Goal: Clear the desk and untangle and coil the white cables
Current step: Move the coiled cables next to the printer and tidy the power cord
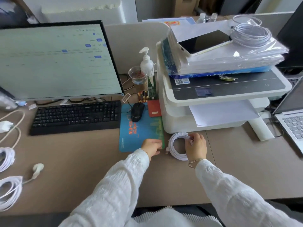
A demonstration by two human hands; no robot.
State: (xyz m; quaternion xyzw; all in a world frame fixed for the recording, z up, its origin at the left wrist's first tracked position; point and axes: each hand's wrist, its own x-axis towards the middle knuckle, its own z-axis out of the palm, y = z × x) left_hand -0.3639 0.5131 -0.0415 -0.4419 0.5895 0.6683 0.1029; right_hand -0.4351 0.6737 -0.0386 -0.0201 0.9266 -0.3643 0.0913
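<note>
A coiled white cable (175, 147) lies on the brown desk (91, 163) in front of the printer. My right hand (196, 147) pinches the coil's upper right side. My left hand (151, 146) grips the front right corner of the blue mouse pad (139, 135). Two more white cable coils sit at the desk's left edge, one higher (6, 158) and one lower (9, 191). Another pale coil (250, 34) rests on the paper stack above the printer. A white earpiece-like plug (37, 169) lies near the lower left coil.
A monitor (55, 61), black keyboard (77, 117) and mouse (137, 111) fill the left and middle. The printer (213, 104) carries paper stacks and a tablet (203, 42). A laptop (291, 115) stands far right. A cup, pump bottle and batteries crowd behind the pad.
</note>
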